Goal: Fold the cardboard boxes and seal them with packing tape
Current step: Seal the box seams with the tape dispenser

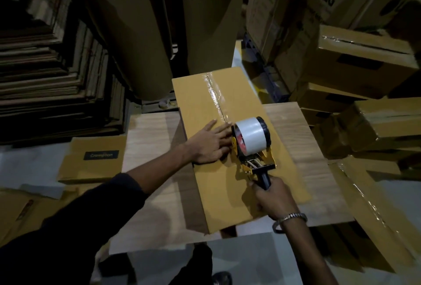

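The right hand (272, 198), a metal bracelet (290, 218) at its wrist, is curled around the black handle of the tape dispenser (251, 146), nearest the wearer. The dispenser stands on the top face of the cardboard box (230, 184), roughly at the box's middle, its white tape roll (250, 135) uppermost. Just left of the dispenser, the left hand (208, 144) lies flat on the box with fingers straight and spread, fingertips touching the dispenser's front end. The box lies lengthwise on a light wooden table (303, 139) and overhangs the table's far edge. Beyond the dispenser, a glossy strip of clear tape (215, 93) runs along the box's centre seam to the far edge; whether tape covers the seam nearer than the dispenser cannot be judged in this dim light. Left of the box, a flattened carton (91, 159) with a dark label lies lower down. Right of the box, taped boxes (362, 61) are stacked. Far left of the box stands a pile of flat cardboard sheets (45, 68).
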{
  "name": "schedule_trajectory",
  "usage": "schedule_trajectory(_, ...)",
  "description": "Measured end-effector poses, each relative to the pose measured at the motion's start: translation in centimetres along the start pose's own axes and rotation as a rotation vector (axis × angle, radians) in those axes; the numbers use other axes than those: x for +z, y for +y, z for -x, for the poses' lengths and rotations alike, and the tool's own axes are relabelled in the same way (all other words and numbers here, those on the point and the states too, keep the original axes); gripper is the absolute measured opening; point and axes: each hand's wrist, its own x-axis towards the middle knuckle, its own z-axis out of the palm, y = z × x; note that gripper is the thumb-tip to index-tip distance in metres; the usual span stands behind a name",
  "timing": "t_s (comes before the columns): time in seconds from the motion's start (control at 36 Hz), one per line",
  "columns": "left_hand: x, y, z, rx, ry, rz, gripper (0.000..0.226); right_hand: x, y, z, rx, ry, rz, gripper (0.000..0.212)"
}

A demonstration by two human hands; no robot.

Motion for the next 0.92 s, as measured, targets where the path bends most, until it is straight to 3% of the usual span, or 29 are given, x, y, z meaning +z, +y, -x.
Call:
schedule_trajectory(0.19, -0.1, 0.4, 0.4, -0.047, 0.018, 0.003, 0.068, -0.3, 1.1, 0.9, -0.026, -0.015, 0.080, 0.024)
schedule_trajectory(0.47, 0.2, 1.8, 0.2, -0.097, 0.036, -0.029, 0.054, -0.5, 4.2, 5.9, 0.038, -0.023, -0.025, 0.020)
schedule_trajectory(0.64, 1.2, 6.5, 1.4, -0.002, 0.023, -0.003, 0.055, -1.0, 4.1, 6.0, 0.026, -0.029, -0.055, 0.021)
schedule_trajectory(0.83, 0.5, 6.6, 1.8, -0.011, 0.030, 0.028, 0.072, -1.4, 4.9, 7.7, -0.039, -0.033, -0.020, 0.027)
schedule_trajectory(0.92, 0.9, 6.6, 1.5, -0.031, 0.018, 0.027, 0.061, -1.8, 7.1, 9.4, -0.020, -0.045, -0.017, 0.030)
